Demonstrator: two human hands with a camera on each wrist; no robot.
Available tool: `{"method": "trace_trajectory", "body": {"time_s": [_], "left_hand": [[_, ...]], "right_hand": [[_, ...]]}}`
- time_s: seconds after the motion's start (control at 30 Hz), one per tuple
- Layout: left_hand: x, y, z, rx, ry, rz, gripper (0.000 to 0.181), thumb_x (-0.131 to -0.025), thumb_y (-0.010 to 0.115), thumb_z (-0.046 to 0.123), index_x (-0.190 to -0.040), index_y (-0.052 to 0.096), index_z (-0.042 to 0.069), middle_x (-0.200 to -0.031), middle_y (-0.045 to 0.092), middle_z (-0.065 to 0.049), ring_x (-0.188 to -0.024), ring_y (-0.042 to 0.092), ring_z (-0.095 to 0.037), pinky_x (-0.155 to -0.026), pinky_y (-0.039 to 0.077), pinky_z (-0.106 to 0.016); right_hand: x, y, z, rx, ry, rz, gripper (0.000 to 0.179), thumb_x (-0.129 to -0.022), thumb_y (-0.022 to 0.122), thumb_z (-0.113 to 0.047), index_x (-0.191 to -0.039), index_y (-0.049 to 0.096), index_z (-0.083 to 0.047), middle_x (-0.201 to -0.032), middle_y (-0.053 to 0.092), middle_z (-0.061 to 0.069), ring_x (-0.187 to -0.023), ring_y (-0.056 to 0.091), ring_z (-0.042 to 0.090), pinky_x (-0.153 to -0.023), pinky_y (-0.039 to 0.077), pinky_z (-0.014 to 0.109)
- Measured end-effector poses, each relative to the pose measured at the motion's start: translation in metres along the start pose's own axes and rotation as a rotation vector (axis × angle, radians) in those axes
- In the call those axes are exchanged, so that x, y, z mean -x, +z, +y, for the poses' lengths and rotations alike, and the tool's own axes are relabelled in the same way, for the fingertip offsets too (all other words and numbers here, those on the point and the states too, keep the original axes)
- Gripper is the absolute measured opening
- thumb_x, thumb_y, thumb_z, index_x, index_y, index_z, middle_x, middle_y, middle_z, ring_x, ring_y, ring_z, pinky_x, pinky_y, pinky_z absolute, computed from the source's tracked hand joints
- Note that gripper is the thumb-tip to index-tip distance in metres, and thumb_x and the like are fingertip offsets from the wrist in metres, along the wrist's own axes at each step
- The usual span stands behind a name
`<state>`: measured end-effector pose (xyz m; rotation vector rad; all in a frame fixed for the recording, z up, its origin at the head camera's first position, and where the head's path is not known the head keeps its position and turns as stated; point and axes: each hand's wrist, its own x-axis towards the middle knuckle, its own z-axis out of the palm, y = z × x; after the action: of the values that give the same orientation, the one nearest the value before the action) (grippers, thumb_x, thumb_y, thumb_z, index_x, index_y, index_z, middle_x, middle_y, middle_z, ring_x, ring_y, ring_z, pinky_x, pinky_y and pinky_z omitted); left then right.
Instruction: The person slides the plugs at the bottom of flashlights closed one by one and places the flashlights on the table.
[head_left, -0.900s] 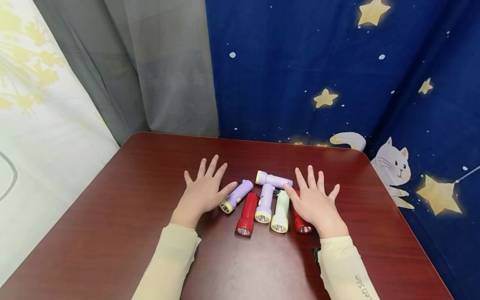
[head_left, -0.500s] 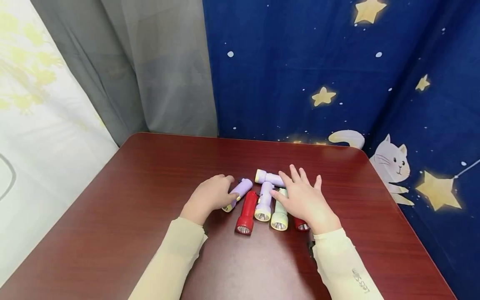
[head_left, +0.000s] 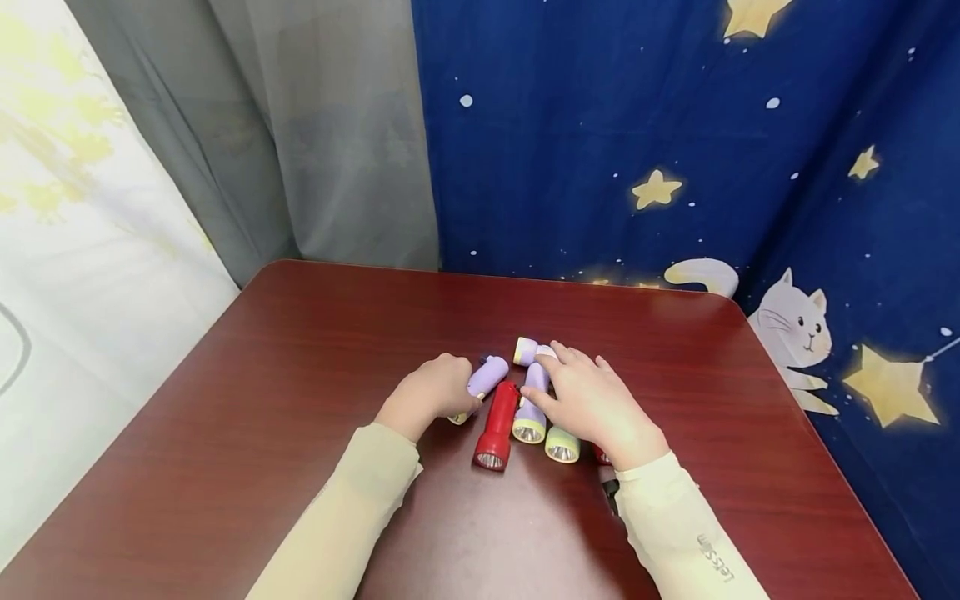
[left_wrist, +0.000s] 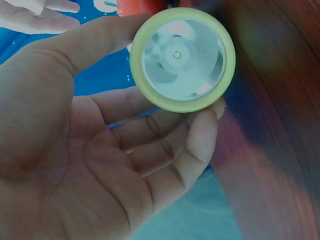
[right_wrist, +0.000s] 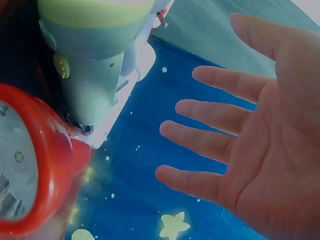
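Observation:
My left hand [head_left: 429,395] grips the leftmost purple flashlight [head_left: 489,375], thumb on one side and fingers curled round the other. In the left wrist view its yellow-rimmed lens [left_wrist: 182,60] faces the camera. Above the group, my right hand [head_left: 596,407] has its fingers apart and holds nothing. Under or beside it lie a second purple flashlight [head_left: 530,423], a pale green flashlight [head_left: 562,445] and another purple flashlight [head_left: 525,351] lying crosswise behind. Between the hands rests a red flashlight [head_left: 497,427]. Mostly hidden by the right hand is another red flashlight [right_wrist: 55,160], clearer in the right wrist view.
The flashlights lie on a dark red-brown wooden table [head_left: 225,433] with rounded far corners. Behind it hang a grey curtain [head_left: 352,142] and a blue curtain [head_left: 555,142] with stars and a cat. A white cloth [head_left: 90,275] hangs at the left.
My left hand has gone from spread fingers to gripping the leftmost purple flashlight. The right hand has moved left and lower over the flashlights, covering more of the green one and the right-hand red one.

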<state>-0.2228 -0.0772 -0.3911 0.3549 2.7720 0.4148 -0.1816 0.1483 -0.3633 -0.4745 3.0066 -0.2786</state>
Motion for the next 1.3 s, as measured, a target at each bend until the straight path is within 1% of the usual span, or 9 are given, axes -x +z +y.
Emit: {"method": "trace_trajectory", "body": {"time_s": [0.2, 0.37, 0.57, 0.73, 0.83, 0.93, 1.07, 1.2, 1.3], "left_hand": [[-0.001, -0.001, -0.004, 0.067, -0.062, 0.001, 0.036, -0.089, 0.082, 0.030, -0.111, 0.070, 0.005, -0.092, 0.068, -0.008, -0.079, 0.066, -0.022, -0.069, 0.057, -0.033], [0.000, -0.002, -0.010, 0.151, -0.111, 0.016, 0.038, -0.089, 0.081, 0.031, -0.111, 0.068, 0.004, -0.092, 0.068, -0.010, -0.079, 0.066, -0.022, -0.067, 0.056, -0.032], [0.001, -0.011, -0.020, 0.259, -0.094, 0.065, 0.030, -0.092, 0.077, 0.032, -0.095, 0.071, 0.003, -0.087, 0.071, -0.011, -0.079, 0.067, -0.021, -0.068, 0.056, -0.031], [0.012, -0.025, -0.018, 0.432, -0.063, 0.139, 0.034, -0.091, 0.077, 0.033, -0.104, 0.072, 0.002, -0.097, 0.073, -0.014, -0.085, 0.069, -0.022, -0.074, 0.061, -0.032], [0.022, -0.031, -0.010, 0.571, -0.029, 0.173, 0.037, -0.091, 0.079, 0.031, -0.112, 0.070, 0.001, -0.103, 0.073, -0.015, -0.088, 0.070, -0.023, -0.076, 0.064, -0.032], [0.032, -0.036, 0.001, 0.671, 0.039, 0.196, 0.039, -0.090, 0.080, 0.027, -0.117, 0.068, 0.001, -0.107, 0.074, -0.015, -0.090, 0.071, -0.023, -0.080, 0.065, -0.033], [0.044, -0.039, 0.014, 0.702, 0.162, 0.229, 0.039, -0.090, 0.083, 0.025, -0.119, 0.068, 0.004, -0.108, 0.075, -0.013, -0.093, 0.073, -0.022, -0.085, 0.065, -0.035], [0.055, -0.038, 0.023, 0.708, 0.266, 0.248, 0.040, -0.090, 0.085, 0.024, -0.122, 0.067, 0.008, -0.110, 0.076, -0.009, -0.094, 0.075, -0.018, -0.089, 0.066, -0.036], [0.061, -0.038, 0.030, 0.718, 0.317, 0.282, 0.042, -0.089, 0.086, 0.020, -0.124, 0.067, 0.009, -0.114, 0.075, -0.008, -0.097, 0.077, -0.018, -0.092, 0.066, -0.036]], "right_hand": [[-0.001, 0.001, -0.002, -0.006, -0.045, 0.032, 0.062, -0.102, 0.067, -0.047, -0.151, 0.060, -0.010, -0.161, 0.052, 0.021, -0.144, 0.057, 0.041, -0.119, 0.046, 0.060], [-0.002, -0.001, -0.003, -0.039, -0.042, 0.030, 0.062, -0.101, 0.068, -0.046, -0.152, 0.059, -0.011, -0.162, 0.051, 0.020, -0.144, 0.056, 0.042, -0.115, 0.051, 0.058], [-0.003, -0.003, -0.005, -0.120, -0.053, 0.027, 0.061, -0.102, 0.068, -0.043, -0.152, 0.058, -0.009, -0.160, 0.053, 0.020, -0.145, 0.055, 0.041, -0.117, 0.050, 0.057], [-0.005, -0.007, -0.005, -0.235, -0.072, 0.044, 0.058, -0.103, 0.067, -0.040, -0.149, 0.060, -0.005, -0.152, 0.060, 0.018, -0.142, 0.059, 0.037, -0.118, 0.049, 0.055], [-0.004, -0.014, -0.003, -0.313, -0.057, 0.036, 0.060, -0.103, 0.065, -0.043, -0.149, 0.059, -0.004, -0.151, 0.062, 0.017, -0.140, 0.061, 0.036, -0.117, 0.050, 0.056], [-0.002, -0.022, -0.002, -0.393, -0.045, 0.050, 0.061, -0.104, 0.063, -0.045, -0.150, 0.058, -0.006, -0.147, 0.065, 0.015, -0.129, 0.068, 0.033, -0.109, 0.056, 0.053], [0.003, -0.035, -0.005, -0.527, -0.035, 0.092, 0.060, -0.106, 0.060, -0.049, -0.152, 0.056, -0.011, -0.137, 0.071, 0.012, -0.112, 0.073, 0.026, -0.096, 0.063, 0.046], [0.012, -0.047, -0.010, -0.663, -0.022, 0.119, 0.063, -0.106, 0.058, -0.054, -0.156, 0.053, -0.015, -0.127, 0.075, 0.010, -0.098, 0.074, 0.023, -0.094, 0.062, 0.043], [0.018, -0.052, -0.014, -0.778, -0.026, 0.155, 0.061, -0.104, 0.064, -0.050, -0.155, 0.054, -0.017, -0.129, 0.074, 0.009, -0.094, 0.076, 0.021, -0.092, 0.062, 0.038]]}}
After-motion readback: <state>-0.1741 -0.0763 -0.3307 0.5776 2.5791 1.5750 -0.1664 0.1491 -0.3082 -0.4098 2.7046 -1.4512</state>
